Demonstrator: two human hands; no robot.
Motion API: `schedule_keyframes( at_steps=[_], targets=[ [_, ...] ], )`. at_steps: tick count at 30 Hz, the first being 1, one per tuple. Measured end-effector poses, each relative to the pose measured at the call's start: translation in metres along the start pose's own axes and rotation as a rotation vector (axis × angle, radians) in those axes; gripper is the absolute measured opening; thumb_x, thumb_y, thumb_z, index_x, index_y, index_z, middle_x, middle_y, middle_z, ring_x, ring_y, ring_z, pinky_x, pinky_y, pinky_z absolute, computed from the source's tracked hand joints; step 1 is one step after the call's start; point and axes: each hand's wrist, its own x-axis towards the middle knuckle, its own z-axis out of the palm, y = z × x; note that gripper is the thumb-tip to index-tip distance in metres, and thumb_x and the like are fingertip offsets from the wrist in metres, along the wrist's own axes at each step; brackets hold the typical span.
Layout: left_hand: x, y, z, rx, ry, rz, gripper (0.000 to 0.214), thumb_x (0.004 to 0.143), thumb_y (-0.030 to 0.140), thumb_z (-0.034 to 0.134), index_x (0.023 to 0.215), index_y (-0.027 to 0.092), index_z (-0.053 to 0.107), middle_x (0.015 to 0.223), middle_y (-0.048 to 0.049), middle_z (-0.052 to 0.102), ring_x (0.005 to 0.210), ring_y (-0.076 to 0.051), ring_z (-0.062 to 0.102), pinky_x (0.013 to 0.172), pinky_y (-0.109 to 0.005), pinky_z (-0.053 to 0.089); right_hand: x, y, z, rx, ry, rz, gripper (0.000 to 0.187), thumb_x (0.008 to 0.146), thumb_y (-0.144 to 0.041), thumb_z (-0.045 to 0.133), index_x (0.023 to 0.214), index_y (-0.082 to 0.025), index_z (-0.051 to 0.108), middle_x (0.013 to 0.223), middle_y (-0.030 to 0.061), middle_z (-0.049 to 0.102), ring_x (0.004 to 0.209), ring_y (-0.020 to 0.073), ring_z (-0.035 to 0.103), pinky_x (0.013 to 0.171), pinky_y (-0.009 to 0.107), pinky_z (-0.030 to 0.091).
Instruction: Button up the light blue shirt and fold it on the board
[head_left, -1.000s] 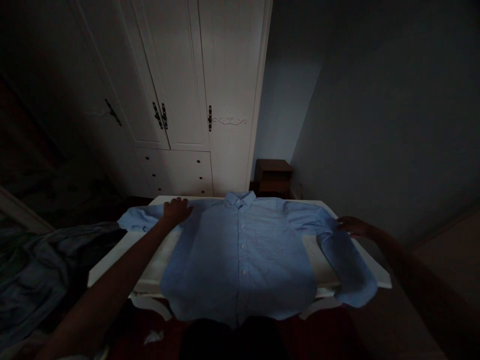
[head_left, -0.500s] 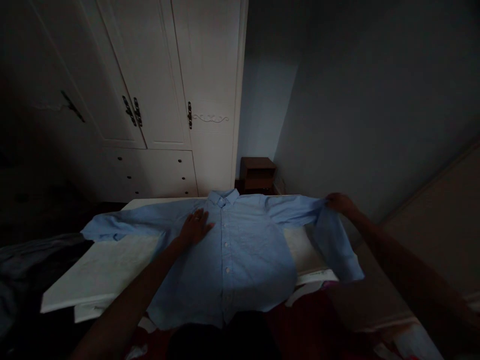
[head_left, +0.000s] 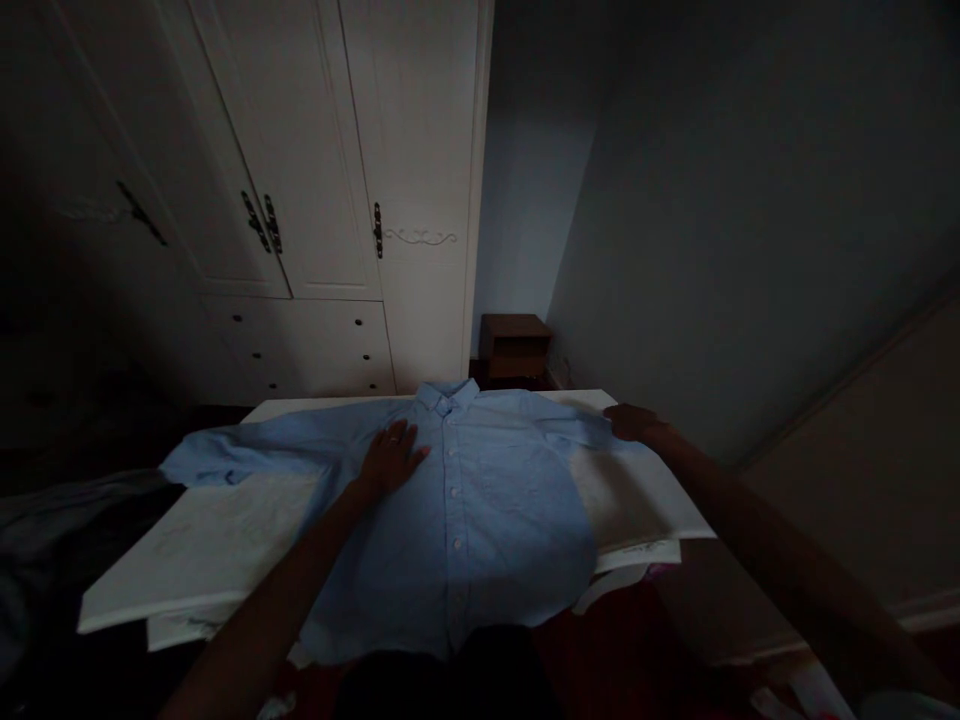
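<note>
A light blue button-up shirt (head_left: 517, 490) lies front up on a white table (head_left: 645, 500), its collar toward the far edge and its buttons down the middle. My left hand (head_left: 390, 458) rests flat on the chest, just left of the button line, fingers spread; one finger carries a ring. At the right, my right hand (head_left: 634, 422) has its fingers closed on the shirt sleeve (head_left: 581, 428). The cuff end of that sleeve cannot be seen. The other sleeve (head_left: 247, 445) stretches out to the left along the table's far side.
A white wardrobe (head_left: 427, 150) with dark handles and drawers stands beyond the table. A small brown nightstand (head_left: 517, 345) is in the corner by the grey wall (head_left: 750, 200). Dark grey fabric (head_left: 67, 500) lies at the far left. The room is dim.
My right hand has moved left and a little nearer along the sleeve. The cuff end that hung down at the right is out of sight. My left hand has stayed in place.
</note>
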Motion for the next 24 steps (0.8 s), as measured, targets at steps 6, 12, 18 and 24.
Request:
schedule_keyframes(
  at_steps=[6,12,18,24],
  targets=[
    [-0.003,0.003,-0.003,-0.031,0.014,0.003,0.067,0.096,0.056,0.031,0.144,0.01,0.041,0.154,-0.0209,0.034,0.144,-0.031,0.029,0.117,-0.047,0.021,0.016,-0.084,0.008,0.024,-0.008,-0.228,0.05,0.076,-0.008,0.05,0.122,-0.02,0.065,0.127,0.0115,0.065,0.118,0.0288,0.06,0.099,0.042,0.046],
    [0.008,0.009,-0.018,-0.11,0.004,-0.046,0.053,0.098,0.05,0.03,0.127,0.014,0.057,0.141,-0.0205,0.051,0.132,-0.031,0.047,0.108,-0.047,0.035,0.04,-0.174,0.029,0.2,0.031,-0.542,0.061,0.077,-0.003,0.046,0.136,-0.016,0.055,0.142,0.0081,0.054,0.131,0.0215,0.05,0.112,0.035,0.036],
    [0.039,0.008,-0.03,-0.157,-0.023,-0.123,0.037,0.093,0.038,0.043,0.105,0.014,0.068,0.107,-0.0188,0.07,0.1,-0.029,0.067,0.085,-0.04,0.051,0.08,-0.238,0.046,0.36,0.124,-0.616,0.069,0.074,0.003,0.044,0.142,-0.01,0.047,0.145,0.0129,0.05,0.135,0.0222,0.044,0.115,0.038,0.031],
    [0.081,0.018,-0.04,-0.23,0.158,0.002,0.051,0.084,0.008,0.042,0.133,0.015,0.053,0.133,-0.0149,0.059,0.124,-0.023,0.053,0.107,-0.038,0.041,0.108,-0.273,0.053,0.301,0.129,-0.609,0.069,0.075,0.0,0.049,0.142,-0.013,0.045,0.143,0.0148,0.05,0.134,0.0281,0.042,0.113,0.048,0.024]
  ],
)
